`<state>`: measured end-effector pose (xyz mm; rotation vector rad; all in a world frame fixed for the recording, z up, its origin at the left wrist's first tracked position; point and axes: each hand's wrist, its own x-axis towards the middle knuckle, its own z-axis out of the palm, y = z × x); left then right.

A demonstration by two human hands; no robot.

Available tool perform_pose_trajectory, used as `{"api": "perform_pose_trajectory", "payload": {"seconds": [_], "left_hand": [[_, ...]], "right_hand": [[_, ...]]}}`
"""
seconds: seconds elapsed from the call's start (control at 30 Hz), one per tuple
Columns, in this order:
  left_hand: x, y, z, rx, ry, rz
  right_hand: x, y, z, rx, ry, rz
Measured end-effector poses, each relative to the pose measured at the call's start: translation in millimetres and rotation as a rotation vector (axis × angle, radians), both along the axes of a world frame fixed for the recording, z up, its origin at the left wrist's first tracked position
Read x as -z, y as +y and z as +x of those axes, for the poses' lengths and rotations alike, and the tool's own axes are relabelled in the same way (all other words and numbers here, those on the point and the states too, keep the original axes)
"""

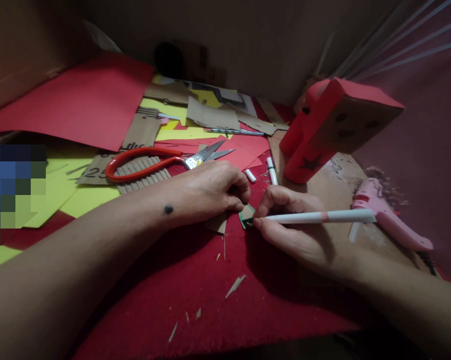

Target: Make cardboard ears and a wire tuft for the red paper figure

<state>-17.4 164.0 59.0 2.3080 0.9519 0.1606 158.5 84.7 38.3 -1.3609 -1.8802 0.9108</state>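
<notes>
Between the fingers of my right hand (289, 215) is a white marker (315, 217), its tip against a small piece of cardboard (247, 215) with green along its edges. My left hand (219, 192) pinches that piece from the other side, thumb and bent fingers closed on it. Part of the piece is hidden under the left fingertips. Another scrap of cardboard (216, 224) lies below the left hand. Just beyond my hands rest a white marker cap (250, 175) and a second white marker (271, 170) with a green band.
Open scissors (146, 162) with red handles lie behind my left wrist. A red paper-covered figure (323, 130) stands at the right, near a pink glue gun (394, 215). Red paper (75, 100), yellow paper (90, 200) and cardboard scraps (212, 114) cover the back left. Shavings dot the red cloth (195, 280).
</notes>
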Motion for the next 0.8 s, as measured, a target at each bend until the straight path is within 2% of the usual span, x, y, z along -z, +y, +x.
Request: {"api": "perform_pose_trajectory", "payload": {"seconds": [0.33, 0.8], "left_hand": [[-0.6, -0.6, 1.0, 0.004, 0.009, -0.002], [1.2, 0.3, 0.3, 0.001, -0.005, -0.008]], "right_hand": [[-2.2, 1.6, -3.3, 0.013, -0.043, 0.059], [-6.5, 0.1, 2.8, 0.002, 0.018, -0.013]]}}
